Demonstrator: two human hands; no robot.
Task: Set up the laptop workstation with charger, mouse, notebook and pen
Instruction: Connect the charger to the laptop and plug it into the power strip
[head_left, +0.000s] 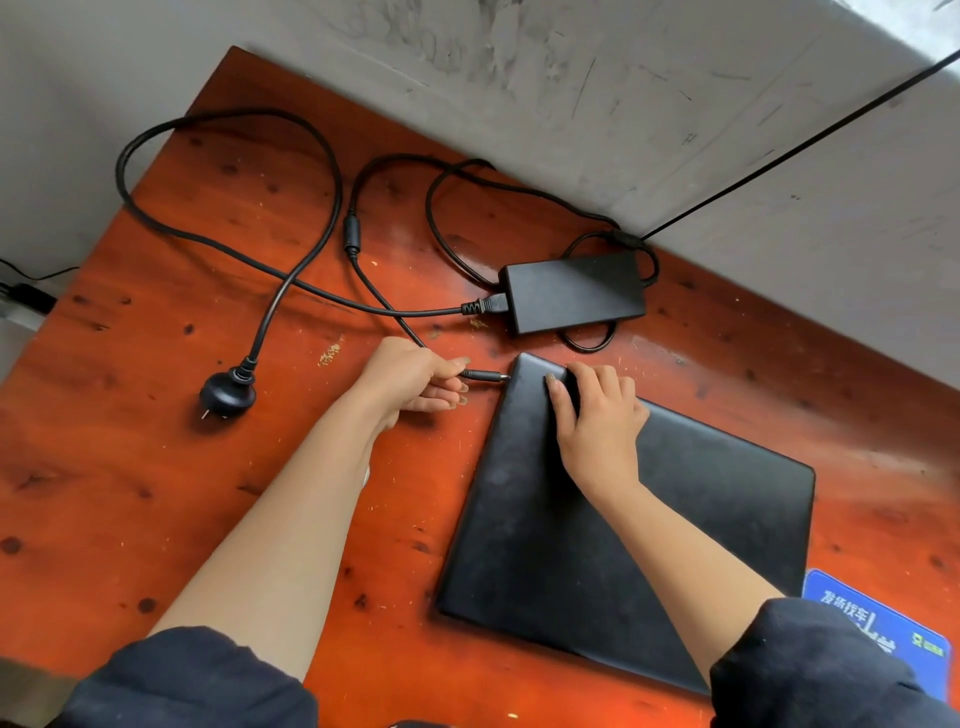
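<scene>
Two hands, close together at the far left corner of the closed black laptop (530, 519): your left hand (410, 376) pinches the slim black charger plug (485, 375), its axis pointing right, tip just beside the edge; your right hand (597, 421) grips that corner. Push rightward, I'd judge.

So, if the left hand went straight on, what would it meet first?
Probably the side edge of the laptop, near its far corner: the left hand pinches the charger plug, whose tip nearly touches it.
</scene>
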